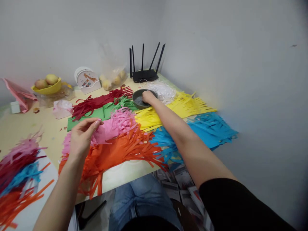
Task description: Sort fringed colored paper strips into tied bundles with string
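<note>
My left hand [83,136] is raised over the pink fringed paper [106,130], thumb and forefinger pinched together; anything between the tips is too small to make out. My right hand [147,97] reaches into a dark grey bowl [138,103] with its fingers curled down, and the fingertips are hidden. Around the bowl lie fringed sheets: dark red [97,103], green [97,114], yellow [181,107], blue [209,130] and orange [117,150]. A heap of white string [163,89] sits right behind the bowl.
A black router [145,76] with upright antennas stands in the back corner by the walls. Farther left are a bag of yellow fruit [112,81], a giraffe-printed holder [88,80] and a yellow fruit bowl [48,89]. Multicoloured fringe strips [19,170] lie at the near left.
</note>
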Demonstrator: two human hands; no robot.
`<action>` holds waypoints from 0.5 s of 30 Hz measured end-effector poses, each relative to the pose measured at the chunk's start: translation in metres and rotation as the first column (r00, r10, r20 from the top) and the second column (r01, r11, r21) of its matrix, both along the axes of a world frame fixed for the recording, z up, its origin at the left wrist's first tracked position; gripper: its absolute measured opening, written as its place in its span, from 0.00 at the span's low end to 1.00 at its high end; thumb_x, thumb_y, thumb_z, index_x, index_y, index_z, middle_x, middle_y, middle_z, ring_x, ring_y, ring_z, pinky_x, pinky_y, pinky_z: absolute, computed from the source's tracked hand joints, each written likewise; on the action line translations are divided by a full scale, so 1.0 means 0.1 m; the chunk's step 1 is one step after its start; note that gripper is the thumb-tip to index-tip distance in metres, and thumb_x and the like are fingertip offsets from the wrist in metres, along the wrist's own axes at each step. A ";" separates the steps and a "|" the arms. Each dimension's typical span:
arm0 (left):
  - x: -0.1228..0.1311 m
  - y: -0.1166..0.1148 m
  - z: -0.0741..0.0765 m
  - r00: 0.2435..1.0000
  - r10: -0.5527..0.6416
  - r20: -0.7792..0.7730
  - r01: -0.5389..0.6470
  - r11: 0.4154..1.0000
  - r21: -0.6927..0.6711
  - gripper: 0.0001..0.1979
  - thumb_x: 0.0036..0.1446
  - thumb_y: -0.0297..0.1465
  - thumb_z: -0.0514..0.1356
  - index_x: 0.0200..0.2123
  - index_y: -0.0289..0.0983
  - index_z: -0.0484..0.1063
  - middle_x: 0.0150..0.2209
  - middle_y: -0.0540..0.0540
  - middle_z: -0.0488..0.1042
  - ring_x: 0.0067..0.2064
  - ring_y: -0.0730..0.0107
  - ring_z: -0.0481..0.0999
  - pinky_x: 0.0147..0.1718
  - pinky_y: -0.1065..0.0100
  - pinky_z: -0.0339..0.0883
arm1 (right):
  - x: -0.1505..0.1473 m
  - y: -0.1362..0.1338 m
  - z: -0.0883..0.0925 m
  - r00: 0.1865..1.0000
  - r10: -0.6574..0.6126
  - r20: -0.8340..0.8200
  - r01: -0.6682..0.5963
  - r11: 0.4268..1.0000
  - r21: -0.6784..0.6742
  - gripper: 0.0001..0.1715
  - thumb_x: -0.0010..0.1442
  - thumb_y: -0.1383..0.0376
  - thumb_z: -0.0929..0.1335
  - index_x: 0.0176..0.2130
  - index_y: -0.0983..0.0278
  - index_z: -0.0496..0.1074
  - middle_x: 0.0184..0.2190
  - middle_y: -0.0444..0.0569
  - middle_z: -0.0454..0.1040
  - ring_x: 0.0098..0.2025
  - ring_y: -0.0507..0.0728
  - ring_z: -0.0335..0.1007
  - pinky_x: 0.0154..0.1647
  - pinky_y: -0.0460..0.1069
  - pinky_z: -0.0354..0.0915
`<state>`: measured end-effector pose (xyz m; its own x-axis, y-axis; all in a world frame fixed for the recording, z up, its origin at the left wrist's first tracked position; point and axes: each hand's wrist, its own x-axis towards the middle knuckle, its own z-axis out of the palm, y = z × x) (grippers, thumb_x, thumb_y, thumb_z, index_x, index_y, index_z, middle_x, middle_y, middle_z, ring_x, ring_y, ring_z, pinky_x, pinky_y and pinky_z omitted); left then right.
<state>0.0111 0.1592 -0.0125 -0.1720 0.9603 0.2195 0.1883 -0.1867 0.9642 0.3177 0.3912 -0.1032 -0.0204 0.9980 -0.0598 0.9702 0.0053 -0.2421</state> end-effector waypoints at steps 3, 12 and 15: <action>-0.01 -0.02 0.00 1.000 0.007 -0.024 -0.007 1.000 0.006 0.14 0.47 0.40 0.72 0.32 0.36 0.80 0.30 0.46 0.80 0.34 0.67 0.78 0.37 0.68 0.71 | 0.06 -0.12 0.10 0.997 0.019 -0.080 -0.014 0.998 0.059 0.14 0.59 0.74 0.70 0.45 0.75 0.79 0.49 0.65 0.80 0.52 0.61 0.75 0.57 0.49 0.65; 0.09 -0.14 0.01 0.996 0.008 -0.086 0.001 0.995 0.101 0.10 0.51 0.37 0.68 0.32 0.36 0.79 0.31 0.46 0.81 0.35 0.67 0.79 0.39 0.68 0.71 | -0.53 -1.18 0.64 0.684 0.458 -0.567 -0.282 0.884 0.373 0.12 0.61 0.63 0.69 0.43 0.68 0.76 0.38 0.51 0.83 0.37 0.54 0.79 0.41 0.46 0.71; 0.17 -0.22 0.01 0.982 0.005 -0.190 0.028 0.985 0.171 0.09 0.55 0.36 0.66 0.33 0.36 0.79 0.33 0.46 0.81 0.37 0.66 0.79 0.42 0.66 0.71 | -0.88 -1.73 0.78 0.373 0.598 -0.710 -0.394 0.795 0.462 0.09 0.57 0.62 0.72 0.37 0.66 0.76 0.34 0.49 0.82 0.37 0.54 0.79 0.40 0.46 0.71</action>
<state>0.0276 0.1369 -0.0116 -0.1007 0.9067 0.4095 0.3613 -0.3502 0.8642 0.2300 0.2180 -0.0251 -0.4510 0.7743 0.4439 0.1559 0.5580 -0.8151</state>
